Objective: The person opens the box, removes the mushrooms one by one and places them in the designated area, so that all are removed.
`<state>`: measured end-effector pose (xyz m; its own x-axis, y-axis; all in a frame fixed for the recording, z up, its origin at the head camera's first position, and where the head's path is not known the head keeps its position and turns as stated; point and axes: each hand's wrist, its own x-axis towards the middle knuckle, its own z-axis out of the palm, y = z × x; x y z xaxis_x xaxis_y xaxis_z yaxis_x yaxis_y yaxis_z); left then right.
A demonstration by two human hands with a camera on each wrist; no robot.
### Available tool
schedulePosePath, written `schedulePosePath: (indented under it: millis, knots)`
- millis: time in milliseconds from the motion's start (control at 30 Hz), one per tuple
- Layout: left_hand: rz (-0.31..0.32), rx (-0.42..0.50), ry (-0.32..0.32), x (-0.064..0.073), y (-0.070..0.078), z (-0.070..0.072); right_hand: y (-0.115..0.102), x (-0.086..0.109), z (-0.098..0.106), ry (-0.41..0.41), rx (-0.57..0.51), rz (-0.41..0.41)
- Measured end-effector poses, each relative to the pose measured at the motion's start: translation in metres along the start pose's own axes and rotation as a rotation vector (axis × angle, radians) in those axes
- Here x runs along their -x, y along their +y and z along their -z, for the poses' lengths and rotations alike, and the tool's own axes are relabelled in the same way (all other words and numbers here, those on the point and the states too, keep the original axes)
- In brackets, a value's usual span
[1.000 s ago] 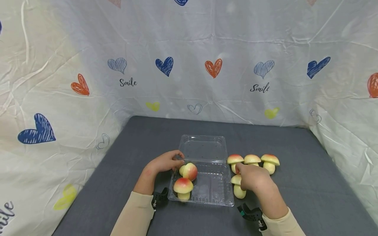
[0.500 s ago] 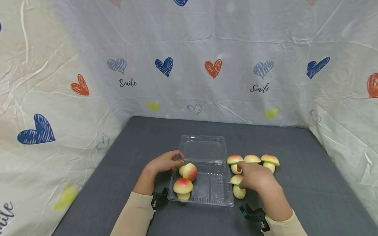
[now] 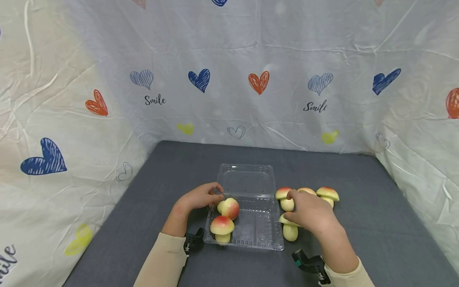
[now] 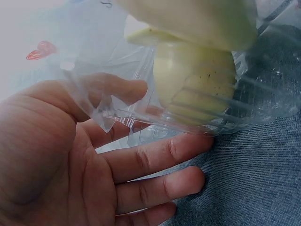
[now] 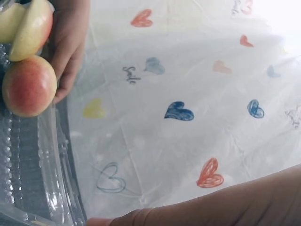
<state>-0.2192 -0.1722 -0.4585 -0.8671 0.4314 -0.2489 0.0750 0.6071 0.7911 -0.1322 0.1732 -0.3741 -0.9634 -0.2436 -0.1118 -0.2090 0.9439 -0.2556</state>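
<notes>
A clear plastic clamshell box [image 3: 265,225] lies with its lid [image 3: 245,179] folded back. My left hand [image 3: 201,198] pinches its back left corner; in the left wrist view the thumb [image 4: 124,89] laps the rim and the other fingers extend below. Inside the box are two mushrooms with red-and-yellow caps, one upright [image 3: 222,229] at the front and one tipped over [image 3: 231,209] behind it. My right hand [image 3: 312,211] hovers right of the box, thumb and forefinger spread apart. Its thumb overlaps a mushroom [image 3: 290,232], and its forefinger reaches another mushroom [image 3: 287,205] behind.
Farther right, a mushroom [image 3: 306,191] is partly hidden by my right hand, and another mushroom [image 3: 328,194] lies beyond it. Everything rests on a dark grey table [image 3: 193,163]. A white curtain [image 3: 229,59] printed with hearts encloses the back and sides.
The right thumb and forefinger have spread wider, and the hand has shifted slightly right and back, showing more of the near mushrooms. The left hand and box stay still.
</notes>
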Motion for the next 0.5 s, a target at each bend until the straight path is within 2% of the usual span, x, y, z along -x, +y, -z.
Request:
schedulePosePath:
  millis: [333,500]
  knots:
    - [0.0,0.007,-0.006,0.001,0.001,0.0,-0.013,-0.001,-0.009,0.135,-0.03,0.06]
    - [0.0,0.008,-0.006,0.001,0.001,0.0,-0.02,-0.001,-0.011,0.137,-0.039,0.074]
